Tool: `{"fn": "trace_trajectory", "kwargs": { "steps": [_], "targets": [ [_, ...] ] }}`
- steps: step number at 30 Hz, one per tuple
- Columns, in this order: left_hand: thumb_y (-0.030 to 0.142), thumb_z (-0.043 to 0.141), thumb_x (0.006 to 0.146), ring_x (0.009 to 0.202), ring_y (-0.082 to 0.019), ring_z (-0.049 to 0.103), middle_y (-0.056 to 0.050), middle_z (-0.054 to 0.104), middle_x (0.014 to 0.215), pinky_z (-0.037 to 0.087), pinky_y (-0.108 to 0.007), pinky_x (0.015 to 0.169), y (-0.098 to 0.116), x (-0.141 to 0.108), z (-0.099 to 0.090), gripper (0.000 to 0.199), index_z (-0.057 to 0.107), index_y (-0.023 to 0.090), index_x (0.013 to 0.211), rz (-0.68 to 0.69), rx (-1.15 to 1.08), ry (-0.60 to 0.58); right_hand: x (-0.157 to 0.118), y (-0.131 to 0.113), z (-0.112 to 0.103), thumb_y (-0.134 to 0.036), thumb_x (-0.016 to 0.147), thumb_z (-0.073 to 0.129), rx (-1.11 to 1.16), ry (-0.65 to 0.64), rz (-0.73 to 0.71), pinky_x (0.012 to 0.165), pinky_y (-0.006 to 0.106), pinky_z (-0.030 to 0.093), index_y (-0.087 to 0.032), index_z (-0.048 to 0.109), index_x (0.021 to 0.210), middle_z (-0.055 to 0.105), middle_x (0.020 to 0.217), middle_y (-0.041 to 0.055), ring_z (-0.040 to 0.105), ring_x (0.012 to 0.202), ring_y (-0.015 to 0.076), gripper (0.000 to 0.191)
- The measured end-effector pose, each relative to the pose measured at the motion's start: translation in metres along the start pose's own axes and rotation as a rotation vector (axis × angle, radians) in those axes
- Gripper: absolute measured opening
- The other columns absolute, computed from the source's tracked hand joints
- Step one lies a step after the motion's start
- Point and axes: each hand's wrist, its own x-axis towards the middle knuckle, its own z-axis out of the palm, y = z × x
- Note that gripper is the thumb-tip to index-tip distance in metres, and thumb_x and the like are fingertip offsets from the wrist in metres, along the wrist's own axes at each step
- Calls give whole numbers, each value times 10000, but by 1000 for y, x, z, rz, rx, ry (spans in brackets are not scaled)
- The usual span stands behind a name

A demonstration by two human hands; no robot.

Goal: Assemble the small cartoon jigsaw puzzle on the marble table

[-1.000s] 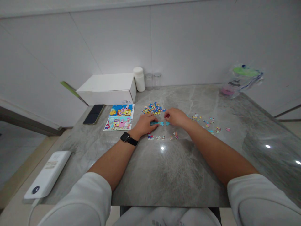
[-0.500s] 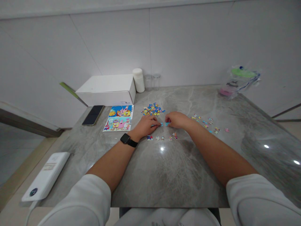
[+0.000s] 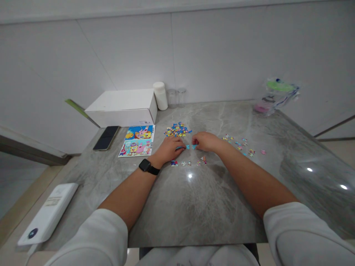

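Note:
My left hand, with a black watch on its wrist, rests on the grey table with fingers closed at a light blue puzzle piece. Just to the right, my right hand pinches another light blue piece; a small gap parts the two. Behind my left hand lies a heap of colourful puzzle pieces. Nearer to me is a loose row of pieces, among them a red and blue one and a pinkish one. More pieces are scattered right of my right hand.
A printed picture sheet and a phone lie at the left. Behind them stand a white box, a white bottle and two clear jars. A power bank is front left, a plastic bag back right.
The view has shifted slightly. My left hand has drawn back a little from its blue piece, which shows more now; my right hand stays at its piece.

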Motion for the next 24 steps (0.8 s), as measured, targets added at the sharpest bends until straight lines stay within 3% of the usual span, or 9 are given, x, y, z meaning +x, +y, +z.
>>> {"fn": "trace_trajectory", "kwargs": {
  "steps": [3, 7, 12, 15, 19, 24],
  "targets": [
    [280, 644, 1005, 1014, -232, 691, -71, 760, 1052, 508, -391, 955, -3, 0, 1, 175, 812, 251, 1043, 23, -12, 18, -5, -1, -10, -184, 841, 803, 7, 29, 0, 838, 274, 485, -232, 808, 1142, 807, 1150, 71, 724, 1035, 232, 305],
    [293, 610, 1029, 1002, -226, 699, -77, 769, 1042, 518, -382, 944, -5, 0, 0, 201, 801, 229, 1024, 22, -26, 61, -23, 6, -39, -197, 903, 750, 31, 101, 28, 860, 271, 475, -215, 793, 1186, 802, 1162, 63, 711, 1051, 219, 287],
    [307, 569, 1038, 1000, -236, 706, -84, 769, 1045, 533, -390, 943, -4, 1, -3, 235, 783, 215, 1007, 4, -36, 153, -64, 25, -87, -255, 942, 721, 106, 278, 162, 866, 272, 477, -225, 780, 1216, 795, 1156, 47, 699, 980, 192, 282],
    [324, 554, 1037, 1000, -238, 707, -84, 766, 1049, 536, -391, 953, -3, 2, -3, 243, 768, 215, 999, -26, -43, 205, -88, 38, -104, -282, 961, 695, 132, 368, 238, 843, 276, 481, -220, 780, 1193, 795, 1130, 55, 697, 948, 189, 255],
    [314, 541, 1021, 993, -241, 694, -82, 755, 1036, 531, -398, 945, 0, 2, -4, 236, 745, 210, 966, -40, -35, 253, -106, 55, -95, -298, 978, 669, 79, 364, 320, 816, 283, 476, -206, 788, 1122, 800, 1080, 61, 695, 908, 189, 208],
    [369, 563, 993, 995, -238, 685, -73, 736, 1042, 525, -401, 967, 6, 1, -9, 247, 740, 213, 921, -13, -66, 248, -125, 74, -40, -261, 979, 640, 8, 303, 422, 827, 286, 467, -199, 782, 1132, 798, 1069, 70, 691, 940, 198, 217]
  ]
}}
